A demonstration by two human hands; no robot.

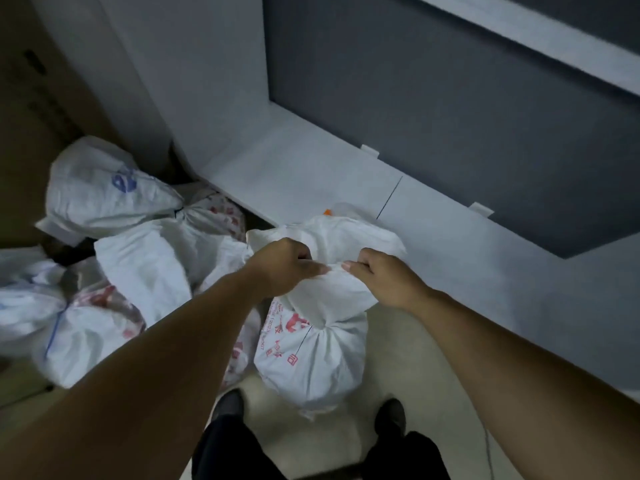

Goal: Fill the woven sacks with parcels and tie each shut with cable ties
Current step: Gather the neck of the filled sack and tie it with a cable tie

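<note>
While both hands grip the loose top of one woven sack (311, 358) at frame centre, left hand (282, 268) and right hand (384, 278) have fingers curled into the white fabric, nearly touching. Sack stands on the floor (415, 375) between two shoes (228, 405), neck cinched by a thin dark tie (306, 336). More tied sacks (104, 192) heaped at left. Grey ledge (311, 168) behind.

Both hands — left (285, 266), right (384, 277) — outstretched, fingers curled, pinching.
</note>
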